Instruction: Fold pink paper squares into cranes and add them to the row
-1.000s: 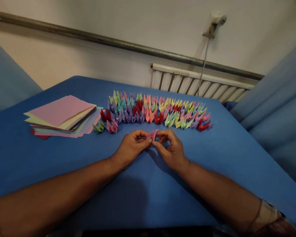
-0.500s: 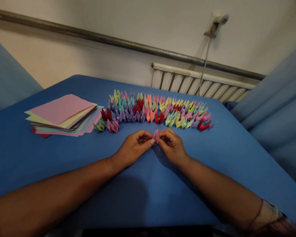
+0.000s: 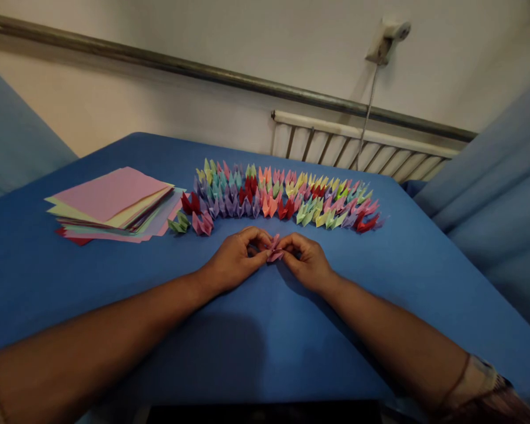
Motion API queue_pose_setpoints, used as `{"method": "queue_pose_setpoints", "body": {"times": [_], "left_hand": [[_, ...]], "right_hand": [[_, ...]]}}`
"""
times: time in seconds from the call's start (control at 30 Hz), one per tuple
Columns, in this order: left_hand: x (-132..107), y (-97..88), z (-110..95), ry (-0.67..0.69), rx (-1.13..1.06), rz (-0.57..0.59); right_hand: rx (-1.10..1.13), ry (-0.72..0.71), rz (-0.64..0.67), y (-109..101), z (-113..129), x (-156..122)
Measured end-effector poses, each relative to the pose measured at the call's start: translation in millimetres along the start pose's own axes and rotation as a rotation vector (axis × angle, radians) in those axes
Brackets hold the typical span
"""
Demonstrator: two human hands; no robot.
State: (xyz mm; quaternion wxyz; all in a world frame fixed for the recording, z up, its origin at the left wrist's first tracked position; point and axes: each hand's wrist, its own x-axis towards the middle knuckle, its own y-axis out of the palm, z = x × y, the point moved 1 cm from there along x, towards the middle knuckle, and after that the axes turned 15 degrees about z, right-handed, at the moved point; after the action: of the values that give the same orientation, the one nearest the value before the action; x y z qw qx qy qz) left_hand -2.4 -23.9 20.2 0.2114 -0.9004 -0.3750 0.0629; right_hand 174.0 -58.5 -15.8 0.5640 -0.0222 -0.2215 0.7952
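Observation:
My left hand (image 3: 235, 259) and my right hand (image 3: 308, 261) meet just above the blue table (image 3: 256, 341). Both pinch a small folded pink paper piece (image 3: 274, 249) between their fingertips. Their fingers are curled closed round it, so most of the piece is hidden. Directly beyond the hands stand several rows of small folded paper pieces (image 3: 282, 197) in many colours. A loose green piece (image 3: 178, 224) and a pink piece (image 3: 202, 224) sit at the left end of the rows.
A stack of coloured paper sheets (image 3: 112, 203), pink on top, lies at the left of the table. A radiator (image 3: 357, 150) and a metal rail (image 3: 229, 76) run along the wall behind. Blue fabric (image 3: 490, 194) hangs to the right.
The hands have drawn closer together and a little lower toward the table. The pink piece, upright between the fingertips before, is now tilted and more covered by the fingers.

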Motion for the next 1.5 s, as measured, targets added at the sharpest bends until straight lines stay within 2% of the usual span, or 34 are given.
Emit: {"method": "queue_pose_setpoints", "body": {"times": [0.17, 0.3, 0.6, 0.8, 1.03, 1.23, 1.5], "left_hand": [[2, -0.9, 4, -0.04, -0.029, 0.058], [1, -2.2, 3, -0.017, 0.102, 0.106], [2, -14.3, 16, -0.112, 0.273, 0.06], [2, -21.7, 14, -0.089, 0.486, 0.081], [1, -24.8, 15, -0.082, 0.652, 0.115], [1, -24.8, 15, -0.066, 0.696, 0.133], [1, -25.4, 13, -0.08, 0.621, 0.113]], "right_hand": [[-0.017, 0.042, 0.014, 0, 1, 0], [-0.09, 0.042, -0.003, 1, 4, 0], [-0.19, 0.105, -0.058, -3, -1, -1], [-0.329, 0.153, -0.035, -10, -5, 0], [-0.431, 0.136, 0.015, -16, -6, 0], [-0.503, 0.153, 0.017, -14, -7, -1], [-0.641, 0.155, 0.037, -10, 0, -4]]}}
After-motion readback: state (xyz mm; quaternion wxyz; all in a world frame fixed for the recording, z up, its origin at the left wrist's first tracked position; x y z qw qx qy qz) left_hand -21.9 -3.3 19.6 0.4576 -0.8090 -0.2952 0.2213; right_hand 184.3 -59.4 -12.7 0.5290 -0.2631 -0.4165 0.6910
